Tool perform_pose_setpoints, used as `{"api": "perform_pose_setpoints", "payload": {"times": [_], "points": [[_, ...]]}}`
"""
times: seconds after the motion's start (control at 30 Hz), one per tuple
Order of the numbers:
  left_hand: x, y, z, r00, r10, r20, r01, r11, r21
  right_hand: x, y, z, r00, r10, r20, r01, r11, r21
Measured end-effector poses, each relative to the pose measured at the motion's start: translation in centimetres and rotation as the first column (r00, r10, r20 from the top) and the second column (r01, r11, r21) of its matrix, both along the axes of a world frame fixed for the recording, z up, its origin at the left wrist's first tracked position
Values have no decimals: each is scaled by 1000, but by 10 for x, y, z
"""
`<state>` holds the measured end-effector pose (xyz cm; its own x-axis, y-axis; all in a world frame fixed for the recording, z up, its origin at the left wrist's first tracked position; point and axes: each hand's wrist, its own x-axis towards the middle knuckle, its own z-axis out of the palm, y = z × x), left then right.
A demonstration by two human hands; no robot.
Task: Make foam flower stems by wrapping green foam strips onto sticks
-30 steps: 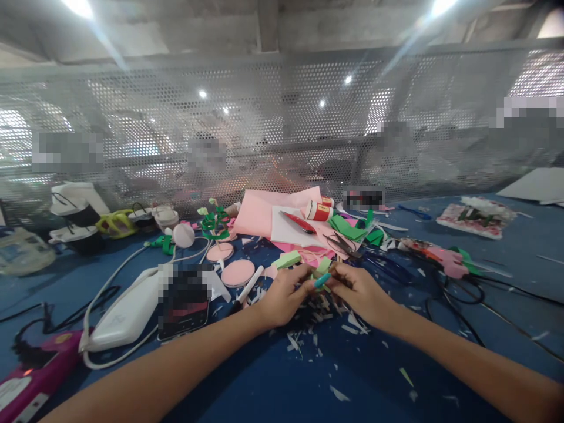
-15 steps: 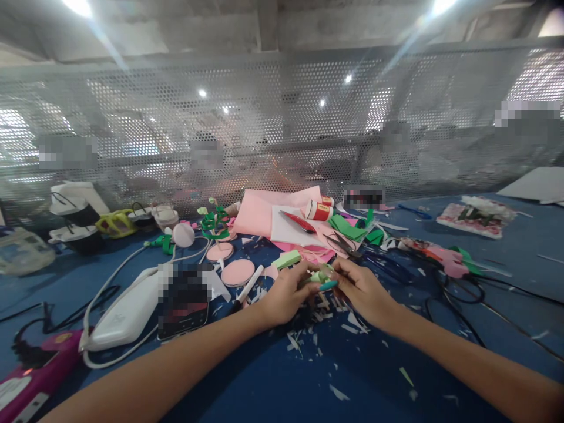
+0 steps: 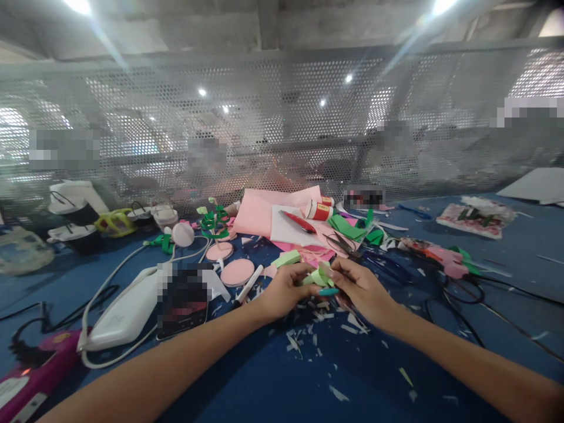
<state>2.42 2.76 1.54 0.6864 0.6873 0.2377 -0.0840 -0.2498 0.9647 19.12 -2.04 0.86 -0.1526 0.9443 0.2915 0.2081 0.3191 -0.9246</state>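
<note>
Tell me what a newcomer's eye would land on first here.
First, the two hands meeting at the centre: the left hand and right hand pinch a small green paper piece between them, above a scatter of paper scraps on the blue table. Behind them lies a heap of pink sheets with a small bottle on it. A white device with a cable sits at the left.

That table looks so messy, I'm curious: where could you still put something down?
Barest is the blue table at its near edge, between the forearms, with only scraps. Also the far right, beyond the black cables. Crowded: behind the left hand and right hand, which pinch a green paper piece, amid pink paper and scissors.
</note>
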Motion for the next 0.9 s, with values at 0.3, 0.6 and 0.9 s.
{"api": "perform_pose_setpoints", "payload": {"times": [0.3,0.6,0.9], "points": [[-7,0,-3,989,43,-138,-16,981,192,-1,0,5,998,55,-4,-55,998,-31],[-6,4,-2,977,124,-173,-60,941,332,-2,-1,3,995,85,-47,-87,995,-43],[-3,1,-5,983,-61,-175,49,996,-70,-4,-2,4,995,99,-27,-101,992,-79]]}}
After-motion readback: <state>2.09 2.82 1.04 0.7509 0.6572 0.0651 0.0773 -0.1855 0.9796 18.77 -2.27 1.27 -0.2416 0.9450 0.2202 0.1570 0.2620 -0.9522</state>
